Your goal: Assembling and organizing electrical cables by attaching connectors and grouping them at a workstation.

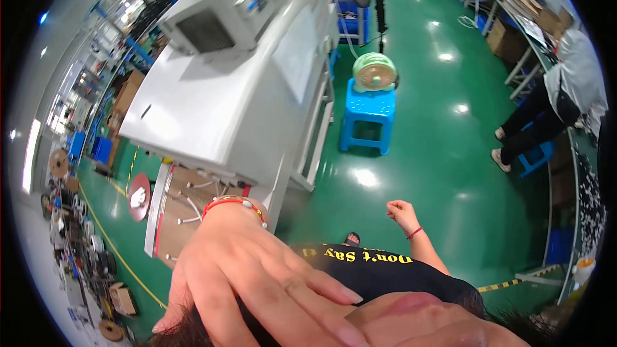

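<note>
My left hand (pixel 257 276) is raised close to the camera, its back showing and its fingers stretched out and slightly apart. A red beaded bracelet (pixel 239 202) circles its wrist. No object shows in it, though its palm side is hidden. My right hand (pixel 403 216) hangs low at my right, its fingers curled in with nothing visible in them. A thin red band (pixel 415 233) is on that wrist. Beyond the left wrist, several short white cables (pixel 190 211) lie on a brown-topped surface (pixel 178 186) below a large white machine (pixel 193 99).
A grey control box (pixel 212 26) sits on the machine. Ahead, a small green fan (pixel 375 74) stands on a blue plastic stool (pixel 367 115). At right, a person (pixel 572 77) in a light top is beside a long workbench (pixel 514 13). A red reel (pixel 139 196) is left of the machine.
</note>
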Demonstrator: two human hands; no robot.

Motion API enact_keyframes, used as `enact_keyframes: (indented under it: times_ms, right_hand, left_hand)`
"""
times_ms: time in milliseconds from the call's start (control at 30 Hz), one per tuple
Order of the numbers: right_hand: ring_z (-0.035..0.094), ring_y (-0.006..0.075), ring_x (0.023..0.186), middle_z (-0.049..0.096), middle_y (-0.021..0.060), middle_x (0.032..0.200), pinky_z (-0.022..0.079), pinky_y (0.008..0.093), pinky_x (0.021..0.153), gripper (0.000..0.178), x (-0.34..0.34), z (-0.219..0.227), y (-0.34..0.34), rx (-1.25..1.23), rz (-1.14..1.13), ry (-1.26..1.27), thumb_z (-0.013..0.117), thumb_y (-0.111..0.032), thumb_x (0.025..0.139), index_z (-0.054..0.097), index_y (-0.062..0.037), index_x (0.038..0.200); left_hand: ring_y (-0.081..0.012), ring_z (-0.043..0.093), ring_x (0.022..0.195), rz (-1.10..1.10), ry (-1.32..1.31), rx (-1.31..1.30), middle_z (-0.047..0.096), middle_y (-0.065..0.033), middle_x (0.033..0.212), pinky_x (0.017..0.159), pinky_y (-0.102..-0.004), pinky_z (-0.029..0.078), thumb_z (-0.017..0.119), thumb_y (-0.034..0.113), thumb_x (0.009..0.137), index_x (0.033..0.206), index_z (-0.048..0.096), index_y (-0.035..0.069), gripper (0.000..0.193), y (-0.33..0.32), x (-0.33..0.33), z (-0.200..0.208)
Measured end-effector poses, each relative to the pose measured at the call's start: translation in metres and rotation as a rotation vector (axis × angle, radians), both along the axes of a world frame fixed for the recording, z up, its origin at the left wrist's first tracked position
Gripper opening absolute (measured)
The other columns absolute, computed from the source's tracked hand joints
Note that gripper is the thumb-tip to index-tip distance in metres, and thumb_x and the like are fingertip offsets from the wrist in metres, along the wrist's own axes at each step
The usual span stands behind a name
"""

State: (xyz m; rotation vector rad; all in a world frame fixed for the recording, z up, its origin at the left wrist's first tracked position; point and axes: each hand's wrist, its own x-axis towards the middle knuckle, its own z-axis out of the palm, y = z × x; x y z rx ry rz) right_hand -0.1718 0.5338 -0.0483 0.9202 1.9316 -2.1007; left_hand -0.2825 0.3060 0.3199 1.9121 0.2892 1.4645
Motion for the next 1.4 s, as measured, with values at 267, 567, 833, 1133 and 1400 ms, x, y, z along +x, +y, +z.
enact_keyframes:
  times_ms: [267,567,833,1133,1400]
  right_hand:
    - [0.049,0.0072,0.057,0.054,0.0019,0.066,0.038,0.0179,0.050,0.012,0.041,0.070,0.099,0.022,-0.231,-0.052,0.052,-0.010,0.075,0.055,-0.0007,0.081]
    - [0.044,0.0043,0.051,0.053,0.0010,0.062,0.034,0.0155,0.046,0.014,-0.012,0.111,0.196,0.113,-0.374,0.024,0.053,-0.013,0.075,0.054,-0.0019,0.083]
    - [0.049,0.0077,0.059,0.055,0.0030,0.071,0.039,0.0186,0.054,0.019,-0.125,0.130,0.318,0.119,-0.234,0.090,0.052,-0.014,0.076,0.053,-0.0005,0.090]
    - [0.048,0.0070,0.056,0.055,0.0042,0.070,0.037,0.0167,0.049,0.022,-0.168,0.082,0.495,0.046,-0.344,0.000,0.052,-0.015,0.077,0.051,0.0000,0.093]
    - [0.047,0.0059,0.052,0.055,0.0033,0.067,0.036,0.0168,0.047,0.019,-0.280,0.066,0.720,0.157,-0.232,-0.008,0.054,-0.016,0.076,0.053,-0.0022,0.088]
  left_hand:
    - [-0.0372,0.038,0.105,-0.465,-0.014,-0.086,0.042,-0.0232,0.110,0.093,-0.0461,0.022,0.050,0.017,0.077,0.107,0.049,0.016,0.030,0.101,-0.036,0.060]
    - [-0.0303,0.039,0.107,-0.308,0.091,0.128,0.039,-0.0092,0.118,0.090,-0.0497,0.025,0.044,0.021,0.080,0.116,0.039,0.021,0.036,0.161,-0.105,0.054]
    - [-0.0271,0.043,0.104,-0.434,0.454,0.313,0.041,-0.0091,0.116,0.086,-0.0411,0.034,0.028,0.016,0.085,0.111,0.041,0.004,0.032,0.270,-0.215,0.055]
    - [-0.0302,0.050,0.090,-0.247,0.553,0.095,0.050,-0.0168,0.101,0.075,-0.0361,0.042,0.048,0.033,0.078,0.099,0.049,-0.005,0.043,0.459,-0.324,0.022]
    - [-0.0284,0.048,0.096,0.450,0.391,-0.424,0.048,-0.0175,0.106,0.082,-0.0326,0.038,0.063,0.026,0.067,0.104,0.046,-0.004,0.051,0.614,-0.406,-0.051]
